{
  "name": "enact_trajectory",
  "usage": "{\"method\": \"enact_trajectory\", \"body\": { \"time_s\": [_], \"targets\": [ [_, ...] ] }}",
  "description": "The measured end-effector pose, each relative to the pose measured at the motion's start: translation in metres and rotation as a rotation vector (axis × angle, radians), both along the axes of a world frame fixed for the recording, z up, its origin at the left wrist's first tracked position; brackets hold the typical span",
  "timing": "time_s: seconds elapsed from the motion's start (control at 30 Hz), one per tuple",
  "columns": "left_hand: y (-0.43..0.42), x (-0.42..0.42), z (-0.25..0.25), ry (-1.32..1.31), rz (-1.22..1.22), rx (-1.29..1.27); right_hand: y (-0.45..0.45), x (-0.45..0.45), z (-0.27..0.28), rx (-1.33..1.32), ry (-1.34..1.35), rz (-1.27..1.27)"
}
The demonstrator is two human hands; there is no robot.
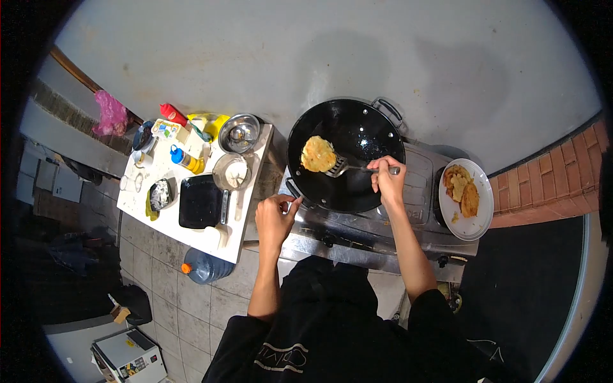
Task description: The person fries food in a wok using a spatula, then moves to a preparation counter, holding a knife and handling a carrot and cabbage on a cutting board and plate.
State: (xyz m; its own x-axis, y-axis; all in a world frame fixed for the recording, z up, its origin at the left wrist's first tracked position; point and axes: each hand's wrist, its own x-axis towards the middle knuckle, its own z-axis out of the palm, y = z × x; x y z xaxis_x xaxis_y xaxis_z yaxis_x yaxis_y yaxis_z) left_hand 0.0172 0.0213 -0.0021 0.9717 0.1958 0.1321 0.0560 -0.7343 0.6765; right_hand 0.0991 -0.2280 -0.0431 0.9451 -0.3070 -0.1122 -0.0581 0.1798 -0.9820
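Observation:
My right hand [388,180] is closed around the handle of a slotted spatula [351,168]. The spatula's blade is under the edge of a browned, pale-yellow fried patty [317,154], over the left part of a black wok [357,199]. My left hand [274,216] is at the wok's near-left rim, its thumb and finger closed at the lower end of the loop handle [293,187]. Oil glistens on the wok's inner wall. To the right of my right hand, a white plate [483,203] holds several browned fried pieces [469,200].
The wok sits on a metal stove [345,241]. At left, a white table [236,226] bears a square black pan [200,201], a steel bowl [239,133], a saucepan [232,172] and bottles. A water jug [209,266] stands on the floor. A brick edge [543,185] lies right.

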Motion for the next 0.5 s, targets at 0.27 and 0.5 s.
{"method": "enact_trajectory", "body": {
  "time_s": [0.27,0.5],
  "targets": [
    [0.0000,0.0017,-0.0001,0.024,0.003,-0.004,0.0041,-0.0015,-0.0002,0.014,-0.031,0.054],
    [-0.0009,0.0017,0.0017,0.014,-0.004,0.005,0.0107,-0.0037,0.0006,0.028,-0.048,-0.010]
  ]
}}
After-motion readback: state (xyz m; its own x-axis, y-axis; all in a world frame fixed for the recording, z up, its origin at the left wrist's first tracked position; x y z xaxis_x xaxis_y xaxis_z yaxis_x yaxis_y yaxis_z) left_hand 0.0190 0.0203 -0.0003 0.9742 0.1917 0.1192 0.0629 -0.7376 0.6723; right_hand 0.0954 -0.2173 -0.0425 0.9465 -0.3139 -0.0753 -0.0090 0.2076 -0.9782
